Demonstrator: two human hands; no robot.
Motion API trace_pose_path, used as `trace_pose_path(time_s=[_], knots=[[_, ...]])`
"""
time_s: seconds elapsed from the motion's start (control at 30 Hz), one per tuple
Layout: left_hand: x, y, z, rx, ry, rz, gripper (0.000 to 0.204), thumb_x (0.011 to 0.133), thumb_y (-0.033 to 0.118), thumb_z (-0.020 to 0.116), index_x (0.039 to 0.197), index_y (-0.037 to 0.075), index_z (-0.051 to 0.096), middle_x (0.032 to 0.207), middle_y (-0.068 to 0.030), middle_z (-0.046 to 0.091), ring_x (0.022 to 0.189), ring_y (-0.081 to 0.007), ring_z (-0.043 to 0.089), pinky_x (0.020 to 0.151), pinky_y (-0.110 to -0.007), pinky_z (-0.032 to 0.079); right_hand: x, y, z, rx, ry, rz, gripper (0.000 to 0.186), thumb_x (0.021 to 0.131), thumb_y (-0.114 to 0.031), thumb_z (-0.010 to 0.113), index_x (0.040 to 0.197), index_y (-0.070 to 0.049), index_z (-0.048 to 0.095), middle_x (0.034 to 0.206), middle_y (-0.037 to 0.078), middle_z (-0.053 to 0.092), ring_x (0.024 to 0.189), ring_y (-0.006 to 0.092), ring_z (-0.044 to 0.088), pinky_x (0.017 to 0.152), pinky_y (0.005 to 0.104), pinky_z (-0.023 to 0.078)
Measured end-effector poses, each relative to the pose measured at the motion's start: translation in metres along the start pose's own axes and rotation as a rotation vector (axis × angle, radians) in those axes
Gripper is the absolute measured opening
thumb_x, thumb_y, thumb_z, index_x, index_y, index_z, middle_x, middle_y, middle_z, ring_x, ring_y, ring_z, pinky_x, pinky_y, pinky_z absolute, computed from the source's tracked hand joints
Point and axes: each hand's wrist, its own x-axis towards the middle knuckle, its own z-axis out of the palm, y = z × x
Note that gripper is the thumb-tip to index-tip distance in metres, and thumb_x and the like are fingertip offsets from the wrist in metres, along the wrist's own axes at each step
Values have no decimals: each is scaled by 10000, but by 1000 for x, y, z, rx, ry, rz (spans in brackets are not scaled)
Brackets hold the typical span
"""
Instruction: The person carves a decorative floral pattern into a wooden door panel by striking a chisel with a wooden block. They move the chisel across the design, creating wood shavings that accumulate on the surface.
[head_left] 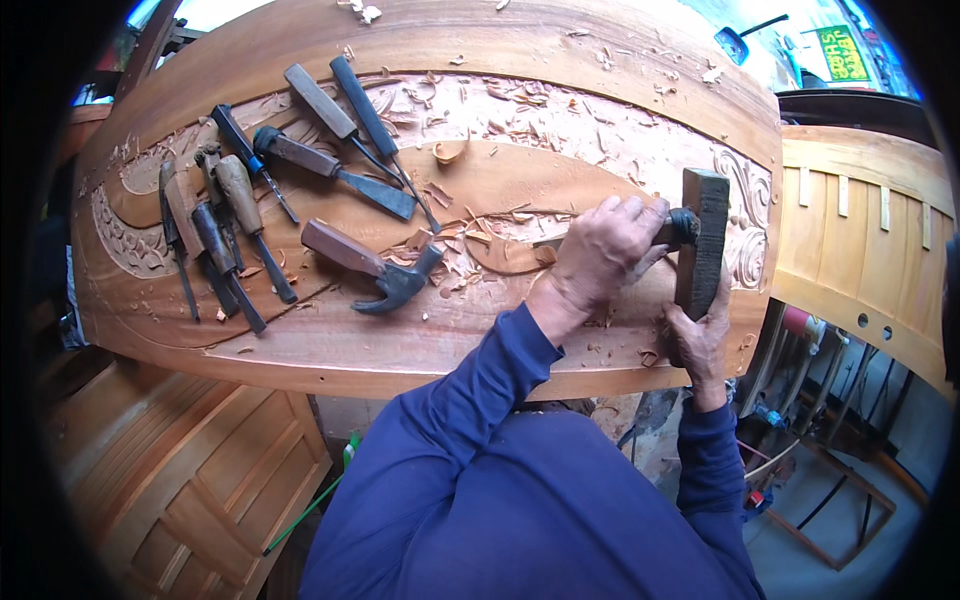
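My left hand (606, 248) is closed around a chisel (675, 230); its dark, banded handle end sticks out to the right and its blade points left over the carved panel (560, 180). Fingers of my right hand (703, 340) wrap the lower end of a dark, worn wooden mallet (704, 225), a long squared block. The mallet's side is against or very near the chisel's handle end; I cannot tell if they touch. A curved raised piece of the carving (500, 255) lies just left of the blade, among curled shavings (460, 265).
A claw hammer (375, 265) lies left of my hands. Beyond it are several chisels and gouges, among them a wide chisel (335, 172) and a wooden-handled gouge (250, 215). Panelled wooden doors (215, 470) stand lower left; another wooden panel (860, 220) is at right.
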Motion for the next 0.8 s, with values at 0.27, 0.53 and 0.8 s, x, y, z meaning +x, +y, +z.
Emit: trace_pose_path(time_s=[0.27, 0.53, 0.8], knots=[[5, 13, 21, 188, -8, -91, 204, 878, 174, 733, 991, 93, 583, 801, -81, 615, 705, -269, 684, 617, -406, 560, 15, -39, -42, -66, 213, -36, 1014, 850, 22, 787, 1701, -139, 261, 1319, 106, 634, 1121, 185, 649, 992, 321, 545], [8, 20, 16, 121, 33, -40, 110, 935, 127, 620, 1032, 78, 603, 805, -82, 597, 699, -271, 659, 619, -404, 558, 7, 4, -13, -140, 163, -228, 781, 852, 40, 704, 1588, -77, 469, 1418, 100, 642, 1235, 234, 645, 1175, 361, 430], [2, 13, 14, 98, 58, -74, 132, 896, 125, 662, 1014, 95, 612, 799, -82, 611, 703, -280, 677, 603, -414, 564, 41, -32, -56, 354, 639, 110, 667, 883, 26, 739, 1492, -51, 478, 1044, 60, 663, 913, 137, 675, 826, 293, 571]])
